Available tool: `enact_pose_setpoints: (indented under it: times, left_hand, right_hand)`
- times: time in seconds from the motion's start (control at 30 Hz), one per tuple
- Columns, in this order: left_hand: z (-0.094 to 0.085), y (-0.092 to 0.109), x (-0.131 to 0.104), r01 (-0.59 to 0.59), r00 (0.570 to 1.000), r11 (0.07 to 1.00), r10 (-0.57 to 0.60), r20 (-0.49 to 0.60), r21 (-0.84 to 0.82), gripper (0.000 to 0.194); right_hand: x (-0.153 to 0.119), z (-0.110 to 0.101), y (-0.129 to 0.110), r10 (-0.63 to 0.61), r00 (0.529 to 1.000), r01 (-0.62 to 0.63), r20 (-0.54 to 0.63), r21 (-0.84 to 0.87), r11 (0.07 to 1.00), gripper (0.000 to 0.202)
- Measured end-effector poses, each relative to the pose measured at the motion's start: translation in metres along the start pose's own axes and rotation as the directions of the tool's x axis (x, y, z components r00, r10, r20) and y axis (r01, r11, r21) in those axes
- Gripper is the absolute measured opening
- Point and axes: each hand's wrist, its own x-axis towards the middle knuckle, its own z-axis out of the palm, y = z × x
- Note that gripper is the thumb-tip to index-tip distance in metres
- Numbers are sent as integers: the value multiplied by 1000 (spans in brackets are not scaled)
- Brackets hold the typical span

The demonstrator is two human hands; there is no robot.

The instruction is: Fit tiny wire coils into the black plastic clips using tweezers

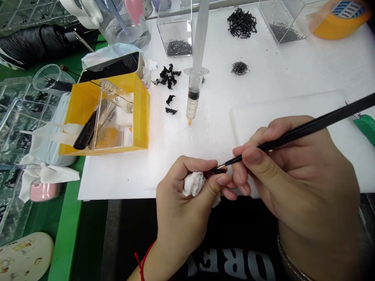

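Observation:
My left hand (187, 199) is closed, pinching a small black plastic part (219, 171) between thumb and forefinger. A crumpled white tissue (194, 184) is tucked in the same palm. Black tweezers (295, 136) lie in the grip of my right hand (299, 171), their fine metal tip touching the small part. Whether anything sits between the tips is too small to tell. Beyond the hands, a syringe (193, 93) with an orange tip lies on the white work surface (117, 175). Loose black parts (168, 76) are left of it.
A yellow divided box (142, 117) with tools and a glass bottle stands at left. Clear boxes (178, 27) of tiny metal pieces, a black pile (241, 22) and a small metal heap (240, 68) are at the back. A green-handled tool (366, 127) lies far right.

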Motion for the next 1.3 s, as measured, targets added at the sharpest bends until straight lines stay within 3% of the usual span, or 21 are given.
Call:
enact_pose_setpoints:
  times: [0.47, 1.0, 1.3]
  left_hand:
    - [4, -1, -2, -64, 997, 998, 64, -48, -3, 20]
    - [6, 1, -4, -50, 994, 997, 55, -91, 52, 20]
    - [10, -1, -2, -45, 993, 999, 44, -107, -3, 21]
  right_hand:
    - [-4, -1, -2, 12, 999, -12, -32, -4, 1000, 23]
    - [-3, -1, -1, 39, 998, -41, -43, -44, 998, 21]
    - [-4, -1, -5, 43, 996, -54, -79, -138, 989, 20]
